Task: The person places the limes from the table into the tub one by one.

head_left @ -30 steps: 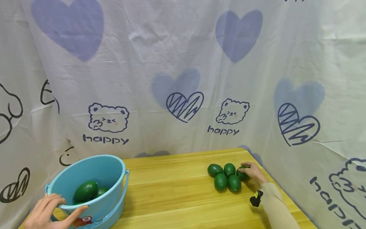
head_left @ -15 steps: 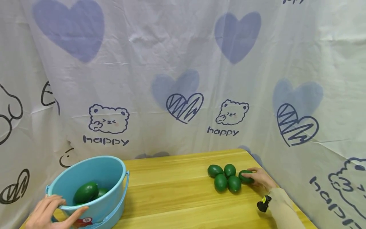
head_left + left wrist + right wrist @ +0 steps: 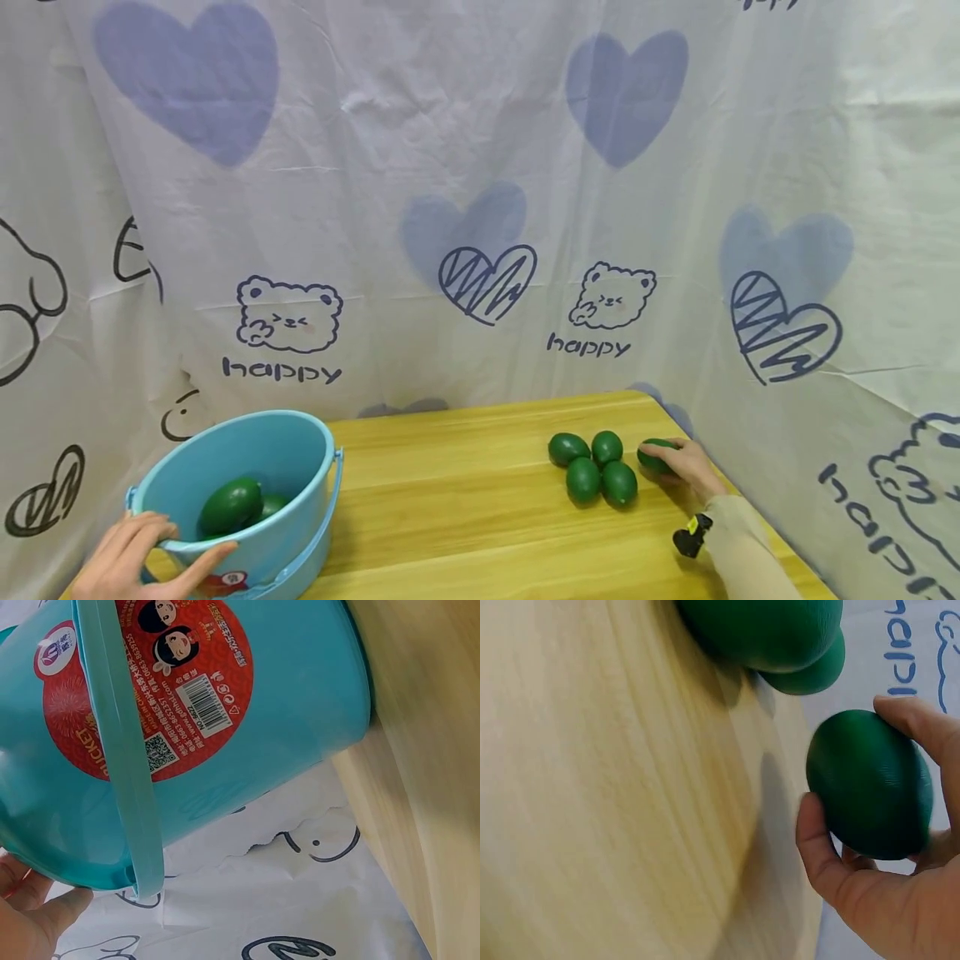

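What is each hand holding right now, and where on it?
Right hand grips a green egg around its sides, thumb opposite fingers. Left hand holds the blue bucket at its near rim.

avocados [image 3: 592,468]: dark green | bucket [image 3: 292,454]: light blue, red label [image 3: 157,682] | worktop [image 3: 465,500]: yellow wood grain | backdrop cloth [image 3: 480,208]: white, blue hearts, bear outlines
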A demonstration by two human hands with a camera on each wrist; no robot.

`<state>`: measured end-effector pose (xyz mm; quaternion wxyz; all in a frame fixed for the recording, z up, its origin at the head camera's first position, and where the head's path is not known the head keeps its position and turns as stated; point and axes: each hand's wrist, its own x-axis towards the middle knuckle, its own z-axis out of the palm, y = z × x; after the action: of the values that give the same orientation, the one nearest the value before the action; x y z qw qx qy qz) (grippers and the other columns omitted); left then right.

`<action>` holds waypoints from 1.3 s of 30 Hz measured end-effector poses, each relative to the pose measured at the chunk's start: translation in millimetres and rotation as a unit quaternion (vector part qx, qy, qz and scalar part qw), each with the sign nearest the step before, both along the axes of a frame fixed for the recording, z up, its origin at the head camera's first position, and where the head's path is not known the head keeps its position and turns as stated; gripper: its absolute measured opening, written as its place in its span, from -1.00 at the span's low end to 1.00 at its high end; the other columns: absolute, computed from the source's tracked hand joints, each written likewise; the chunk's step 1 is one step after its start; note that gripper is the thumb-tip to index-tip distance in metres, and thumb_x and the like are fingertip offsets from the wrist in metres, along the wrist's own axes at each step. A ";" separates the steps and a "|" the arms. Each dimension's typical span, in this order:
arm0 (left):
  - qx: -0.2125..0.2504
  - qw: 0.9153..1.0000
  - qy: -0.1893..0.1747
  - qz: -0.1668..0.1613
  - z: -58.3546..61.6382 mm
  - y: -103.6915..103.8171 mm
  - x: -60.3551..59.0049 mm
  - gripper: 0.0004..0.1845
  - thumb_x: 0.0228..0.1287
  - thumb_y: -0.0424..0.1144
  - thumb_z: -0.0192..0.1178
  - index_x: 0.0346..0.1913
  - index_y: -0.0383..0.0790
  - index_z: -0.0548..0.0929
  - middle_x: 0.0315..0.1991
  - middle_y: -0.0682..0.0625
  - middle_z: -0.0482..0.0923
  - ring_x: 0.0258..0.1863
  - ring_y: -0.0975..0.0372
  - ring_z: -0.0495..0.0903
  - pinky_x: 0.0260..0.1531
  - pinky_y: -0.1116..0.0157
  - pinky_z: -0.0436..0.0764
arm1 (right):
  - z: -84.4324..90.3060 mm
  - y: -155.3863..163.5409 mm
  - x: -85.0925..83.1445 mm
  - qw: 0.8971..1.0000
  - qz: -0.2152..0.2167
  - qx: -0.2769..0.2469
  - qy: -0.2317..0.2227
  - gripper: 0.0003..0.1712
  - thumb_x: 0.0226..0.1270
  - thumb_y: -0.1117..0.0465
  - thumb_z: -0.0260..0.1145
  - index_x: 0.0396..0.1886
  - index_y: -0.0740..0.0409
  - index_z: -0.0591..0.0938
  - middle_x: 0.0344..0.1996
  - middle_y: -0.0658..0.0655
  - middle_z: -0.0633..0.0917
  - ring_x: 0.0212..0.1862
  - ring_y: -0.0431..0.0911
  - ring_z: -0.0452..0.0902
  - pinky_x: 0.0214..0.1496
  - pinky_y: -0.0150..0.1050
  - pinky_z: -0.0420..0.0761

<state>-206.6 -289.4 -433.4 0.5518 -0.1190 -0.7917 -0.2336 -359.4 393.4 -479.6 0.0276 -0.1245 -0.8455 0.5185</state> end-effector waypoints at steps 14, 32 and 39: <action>0.014 0.999 0.042 -0.006 -1.5 1.2 -3.6 -0.15 -0.40 0.45 0.48 -0.54 -0.40 0.59 -0.54 -0.22 0.53 -0.31 0.50 0.27 -0.08 0.70 0.17 | 12.1 -17.6 -9.2 0.999 -0.008 -0.019 0.043 -0.28 0.30 0.03 0.36 0.27 0.40 0.38 0.03 0.36 0.52 -0.20 -0.10 0.57 -0.17 -0.24 0.69; 0.014 1.000 0.016 0.016 0.0 3.5 1.6 -0.36 -0.66 0.02 0.71 -0.55 -0.36 0.59 -0.50 -0.20 0.54 -0.29 0.66 0.22 -0.15 0.70 0.19 | 33.2 -55.2 -11.6 0.995 0.062 -0.058 0.056 -0.30 0.24 0.11 0.41 0.29 0.34 0.44 0.11 0.34 0.58 -0.09 -0.07 0.67 0.08 -0.04 0.65; 0.014 1.000 0.019 0.017 -0.9 2.9 1.3 -0.35 -0.73 -0.03 0.73 -0.55 -0.37 0.59 -0.49 -0.21 0.55 -0.29 0.64 0.23 -0.13 0.71 0.19 | 37.6 -75.7 -13.3 0.994 0.086 -0.053 0.052 -0.38 0.25 0.14 0.40 0.25 0.31 0.48 0.03 0.29 0.60 -0.11 -0.03 0.66 0.04 -0.05 0.67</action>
<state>-205.4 -286.4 -434.4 0.5725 -0.1026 -0.7794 -0.2331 -372.7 317.7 -442.0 0.0199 -0.0256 -0.8221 0.5684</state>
